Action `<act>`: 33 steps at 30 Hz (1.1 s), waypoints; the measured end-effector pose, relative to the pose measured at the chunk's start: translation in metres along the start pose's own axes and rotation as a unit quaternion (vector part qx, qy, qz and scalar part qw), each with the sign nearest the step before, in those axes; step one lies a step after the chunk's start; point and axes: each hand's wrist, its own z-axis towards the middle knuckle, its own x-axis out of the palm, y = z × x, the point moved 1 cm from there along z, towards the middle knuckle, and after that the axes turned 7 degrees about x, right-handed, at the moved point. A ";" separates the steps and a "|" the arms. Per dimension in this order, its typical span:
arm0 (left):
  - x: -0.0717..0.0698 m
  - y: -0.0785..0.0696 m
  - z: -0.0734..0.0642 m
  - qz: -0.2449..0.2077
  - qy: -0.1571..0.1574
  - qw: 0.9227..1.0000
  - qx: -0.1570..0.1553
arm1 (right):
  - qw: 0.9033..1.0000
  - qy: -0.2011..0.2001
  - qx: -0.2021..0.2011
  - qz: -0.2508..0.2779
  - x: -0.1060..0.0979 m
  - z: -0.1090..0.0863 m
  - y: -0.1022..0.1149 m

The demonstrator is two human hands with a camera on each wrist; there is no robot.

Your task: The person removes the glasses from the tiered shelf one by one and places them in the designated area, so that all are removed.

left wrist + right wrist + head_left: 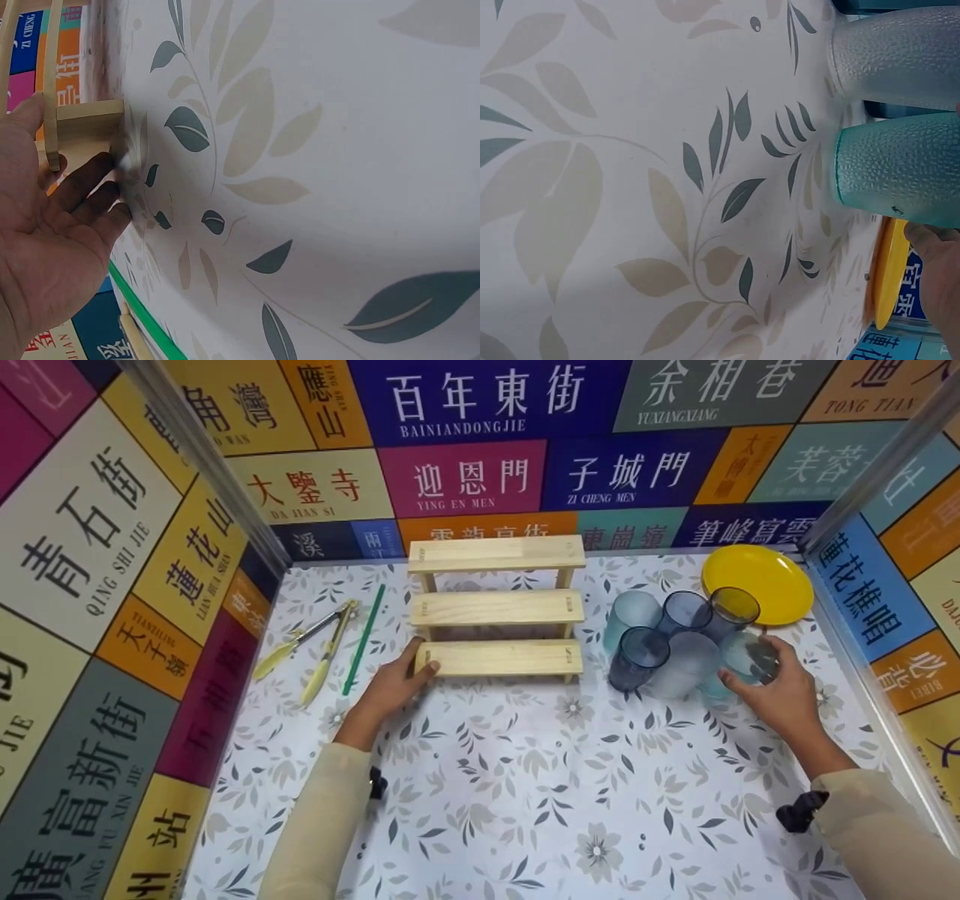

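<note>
My left hand grips the left end of the lowest board of a three-step wooden stand. In the left wrist view its thumb lies on the board, with the other fingers spread below near the tabletop. On the right, my right hand holds a clear teal tumbler between thumb and fingers, at the front right of a cluster of tumblers. The right wrist view shows this tumbler's pebbled side, beside a clear greyish tumbler; most of the hand is out of that view.
Dark blue-grey tumblers and a pale teal one stand in the cluster. Behind is a yellow plate. Left of the stand lie yellow-handled tongs and a green straw. Sign-printed walls enclose the table.
</note>
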 end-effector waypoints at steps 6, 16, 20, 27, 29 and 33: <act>-0.001 -0.001 0.000 0.000 -0.001 1.000 0.003 | 1.000 0.007 -0.001 0.002 0.001 0.003 -0.001; 0.001 -0.004 0.002 0.007 -0.004 1.000 0.016 | 0.999 0.037 0.005 0.009 0.001 0.005 -0.008; -0.001 -0.001 0.006 -0.003 -0.005 0.999 0.031 | 0.999 0.046 0.007 0.017 0.000 0.007 -0.007; -0.014 0.002 0.007 -0.015 -0.023 0.999 0.037 | 0.998 0.060 0.004 0.027 0.002 0.006 -0.007; -0.021 0.001 0.006 -0.013 -0.033 0.999 0.039 | 0.998 0.062 -0.005 0.031 0.002 0.005 -0.007; -0.039 -0.005 0.003 0.009 -0.065 0.997 0.051 | 0.996 0.059 -0.038 0.051 -0.001 0.003 -0.004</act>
